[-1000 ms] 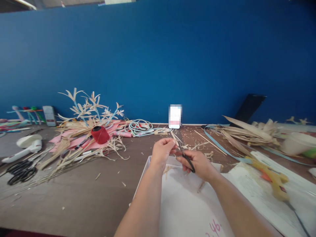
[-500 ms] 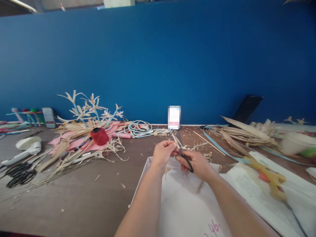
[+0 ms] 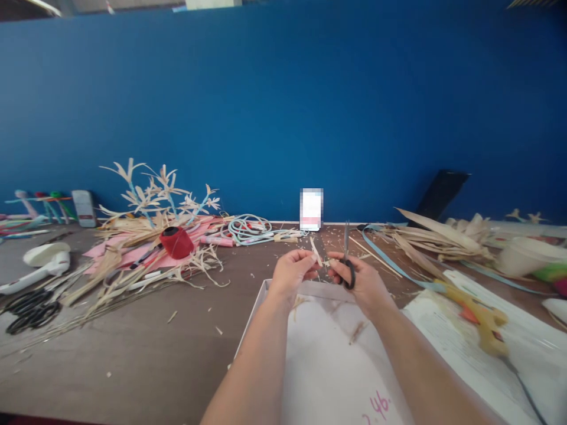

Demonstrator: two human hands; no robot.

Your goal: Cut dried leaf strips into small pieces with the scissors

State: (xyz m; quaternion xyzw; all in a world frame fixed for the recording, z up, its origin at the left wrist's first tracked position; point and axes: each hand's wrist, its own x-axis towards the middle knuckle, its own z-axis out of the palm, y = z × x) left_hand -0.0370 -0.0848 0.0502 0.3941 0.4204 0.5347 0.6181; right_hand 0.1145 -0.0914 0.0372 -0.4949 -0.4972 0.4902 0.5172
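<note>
1. Left hand [image 3: 290, 274] is pinching a pale strip [image 3: 316, 252], just below the middle of the frame.
2. Right hand [image 3: 367, 284], just beside it, grips black-handled scissors [image 3: 351, 270], blades pointing up-frame.
3. White box [image 3: 330, 372] sits bottom center, under both forearms.

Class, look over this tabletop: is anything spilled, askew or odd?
Yes: pale scraps lie scattered across the brown tabletop, uncollected; the yellow glue gun lies on its side, not standing, atop white papers.

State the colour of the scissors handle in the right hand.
The scissors handle is black; head view shows it best.
</note>
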